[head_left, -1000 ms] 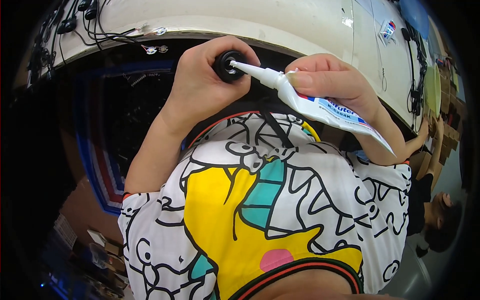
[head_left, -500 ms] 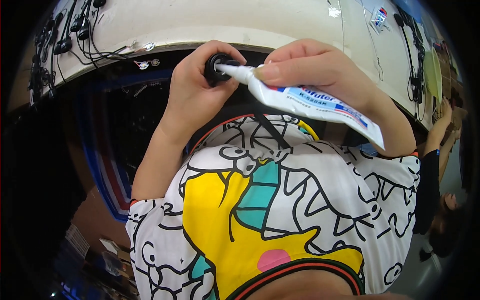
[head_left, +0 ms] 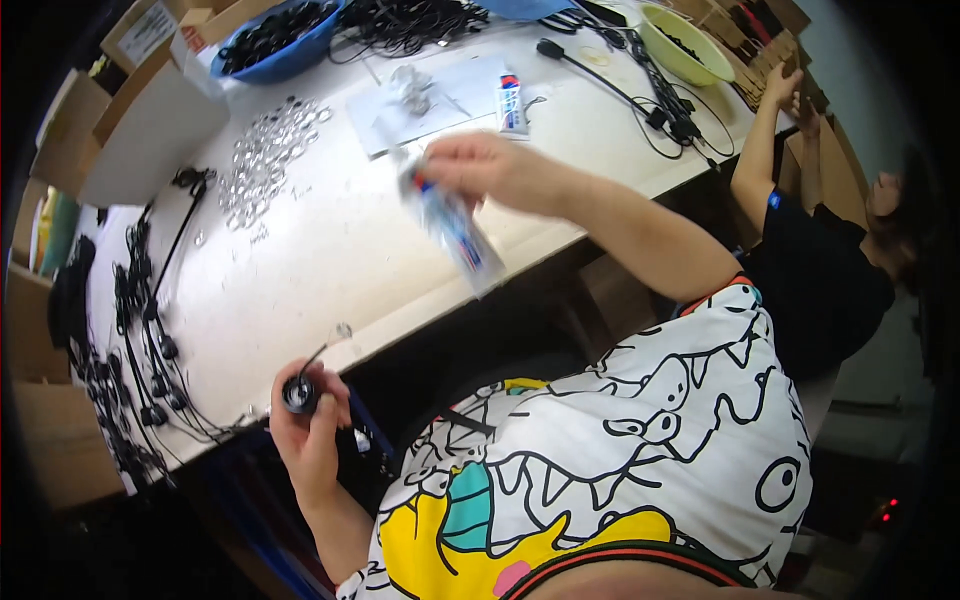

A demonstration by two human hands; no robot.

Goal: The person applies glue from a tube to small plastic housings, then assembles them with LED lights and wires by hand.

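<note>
Near the table's front edge, my left hand (head_left: 308,430) is closed around a small black round housing (head_left: 299,394). Its open face is turned up, and a thin dark strand sticks out beside it. Farther up and right, over the tabletop, my right hand (head_left: 490,170) grips a white and blue squeeze tube (head_left: 455,232) near its nozzle end. The tube hangs tail down toward the table edge and is smeared by motion. Clear rings (head_left: 262,160) lie scattered on the table left of it. Behind my right hand lies another squeeze tube (head_left: 511,105).
Black cables (head_left: 150,340) with small heads line the table's left side; more cables (head_left: 650,100) lie at the far right. A blue basin (head_left: 275,45) of black rings and a yellow-green bowl (head_left: 685,45) stand at the back. Cardboard boxes (head_left: 120,130) sit left. A co-worker (head_left: 820,260) is at right.
My right hand has drawn the tube away from the black housing, out over the table. My left hand still holds the housing, now lower left. The view has swung to show more table.
</note>
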